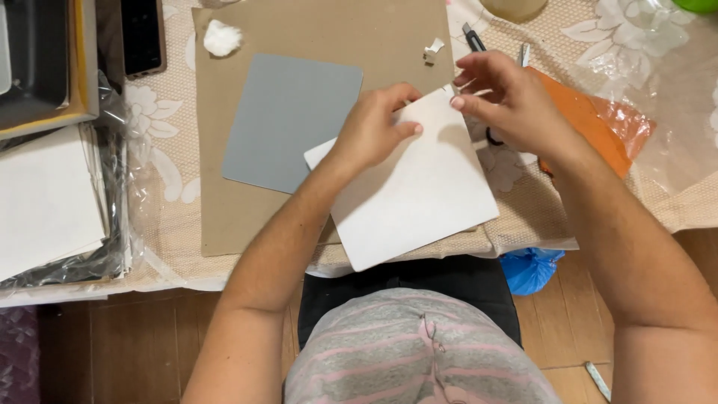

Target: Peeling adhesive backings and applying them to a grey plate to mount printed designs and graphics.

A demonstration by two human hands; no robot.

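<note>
White card fills the middle of the frame: a rounded-corner white sheet (pixel 415 187) lying tilted, its lower part hanging past the near edge of the bench (pixel 172 247). My left hand (pixel 372 127) presses down on the sheet's upper left part, thumb laid flat on its face and fingers curled over its top edge, so that grip is closed on the sheet. My right hand (pixel 508 101) sits at the sheet's upper right corner; forefinger and thumb pinch narrowly at that corner, where a thin white strip (pixel 467 88) stands off the edge, while the other fingers fan open above.

Under the sheet lies a large piece of brown cardboard (pixel 321 37), and on it, left of my left hand, a grey rounded sheet (pixel 288 120). A white wad (pixel 222 37) rests near the cardboard's upper left corner, and a small crumpled white scrap (pixel 432 51) near its upper right. Behind my right hand an orange sheet in clear plastic (pixel 598 123) lies on the lace cloth, with a utility knife (pixel 473 37) just beyond my fingers. A dark phone (pixel 142 34) is at the upper left.
</note>
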